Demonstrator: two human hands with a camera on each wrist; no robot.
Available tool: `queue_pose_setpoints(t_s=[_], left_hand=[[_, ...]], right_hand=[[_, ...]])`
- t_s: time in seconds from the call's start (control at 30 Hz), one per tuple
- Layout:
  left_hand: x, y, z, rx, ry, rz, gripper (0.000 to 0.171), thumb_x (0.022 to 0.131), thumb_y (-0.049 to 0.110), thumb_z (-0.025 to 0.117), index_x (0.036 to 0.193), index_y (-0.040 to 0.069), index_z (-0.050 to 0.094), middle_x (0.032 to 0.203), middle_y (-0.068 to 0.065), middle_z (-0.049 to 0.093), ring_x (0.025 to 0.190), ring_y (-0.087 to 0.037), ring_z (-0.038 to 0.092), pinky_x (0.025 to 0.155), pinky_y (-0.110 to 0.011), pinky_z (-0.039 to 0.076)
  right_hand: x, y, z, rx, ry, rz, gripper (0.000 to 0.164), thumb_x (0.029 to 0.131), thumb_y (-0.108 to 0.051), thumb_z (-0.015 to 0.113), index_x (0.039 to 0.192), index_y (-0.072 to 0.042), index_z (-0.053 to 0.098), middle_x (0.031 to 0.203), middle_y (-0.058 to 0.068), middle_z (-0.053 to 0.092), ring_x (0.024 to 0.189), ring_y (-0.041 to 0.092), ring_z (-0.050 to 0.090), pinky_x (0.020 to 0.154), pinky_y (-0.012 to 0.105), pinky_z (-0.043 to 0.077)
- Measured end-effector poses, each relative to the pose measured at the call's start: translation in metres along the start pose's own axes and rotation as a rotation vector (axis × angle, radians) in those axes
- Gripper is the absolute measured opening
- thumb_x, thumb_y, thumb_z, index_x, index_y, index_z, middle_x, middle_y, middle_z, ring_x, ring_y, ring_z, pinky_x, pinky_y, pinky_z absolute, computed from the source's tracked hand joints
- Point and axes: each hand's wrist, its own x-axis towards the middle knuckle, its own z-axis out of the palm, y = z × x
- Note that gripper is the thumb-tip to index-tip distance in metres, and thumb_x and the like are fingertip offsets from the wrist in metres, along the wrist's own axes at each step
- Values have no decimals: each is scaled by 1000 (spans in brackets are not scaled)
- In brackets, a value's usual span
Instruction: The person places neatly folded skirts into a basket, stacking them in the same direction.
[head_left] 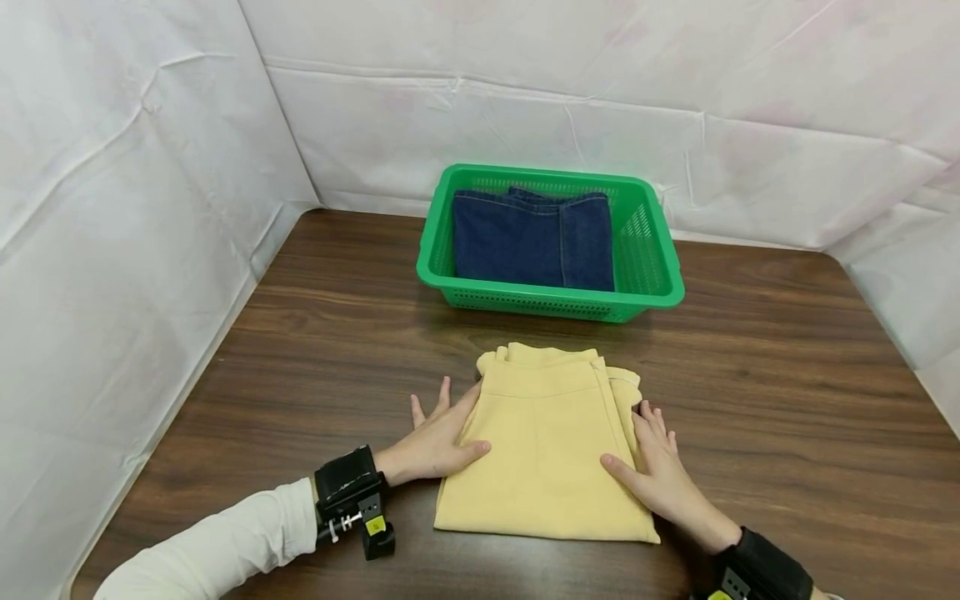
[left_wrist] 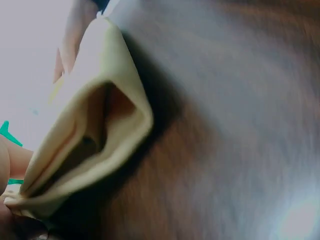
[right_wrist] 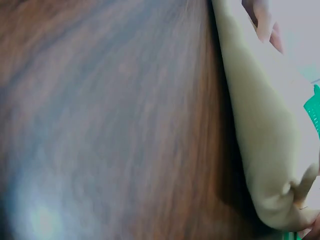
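A folded yellow garment (head_left: 540, 458) with a waistband-like seam lies on the table in the head view. My left hand (head_left: 435, 446) holds its left side, thumb on top, with some fingers spread over the wood. At the opposite side my right hand (head_left: 660, 475) holds the edge, thumb likewise on top and fingers along the border. In the left wrist view the garment (left_wrist: 112, 60) shows open fold layers, fingers at its corner. The right wrist view shows its rounded side (right_wrist: 265, 135) bunched near the fingers. Fingertips under the cloth are hidden.
Behind the garment stands a green plastic basket (head_left: 543, 294) with folded dark blue denim (head_left: 510, 242) inside. White sheeting (head_left: 135, 208) hangs around the back and sides of the brown wooden table (head_left: 300, 350).
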Motion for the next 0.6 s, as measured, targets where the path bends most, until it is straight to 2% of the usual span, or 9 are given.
queue_pose_setpoints(t_s=[0.13,0.23,0.33,0.4,0.43,0.53,0.6], left_hand=[[-1,3,2,-93,-15,65,82,83,19,61,146,8,9,149,-12,18,134,-42,-6,97,-66,-15],[-1,6,3,-207,-10,69,82,83,15,59,146,5,8,149,-16,15,135,-41,-6,104,-60,-8],[-1,10,5,-431,3,37,83,82,7,58,146,6,6,149,-19,13,136,-37,6,109,-53,4],[0,12,7,-610,4,12,84,82,0,56,146,7,2,149,-19,13,133,-34,19,109,-48,14],[0,13,7,-697,0,-4,85,83,-3,55,146,9,0,149,-18,13,131,-32,26,107,-45,19],[0,15,8,-946,-32,-62,86,83,-9,50,146,12,-5,148,-19,16,120,-28,41,98,-36,35],[1,16,8,-1079,-45,-111,86,84,-11,47,146,15,-7,148,-19,17,116,-27,45,91,-32,42]], right_hand=[[-2,-4,3,66,4,-31,70,86,-21,59,137,11,22,141,39,10,130,53,-4,98,68,-5],[-3,-7,5,95,5,-31,66,88,-18,57,137,8,22,140,38,16,130,53,-2,99,67,-4],[-3,-9,6,106,11,-23,61,89,-16,55,136,6,23,139,36,21,130,53,2,100,66,-2],[-4,-11,7,123,9,-16,61,89,-15,55,137,4,22,139,34,22,130,53,3,101,65,-1],[-4,-12,8,136,6,-12,62,89,-14,55,138,3,20,140,33,22,130,51,7,102,64,4],[-7,-14,9,205,-3,1,66,89,-14,55,140,2,15,140,30,22,129,42,20,108,36,19],[-9,-15,9,279,-8,2,69,89,-11,56,141,1,11,139,29,22,124,27,31,98,18,28]])
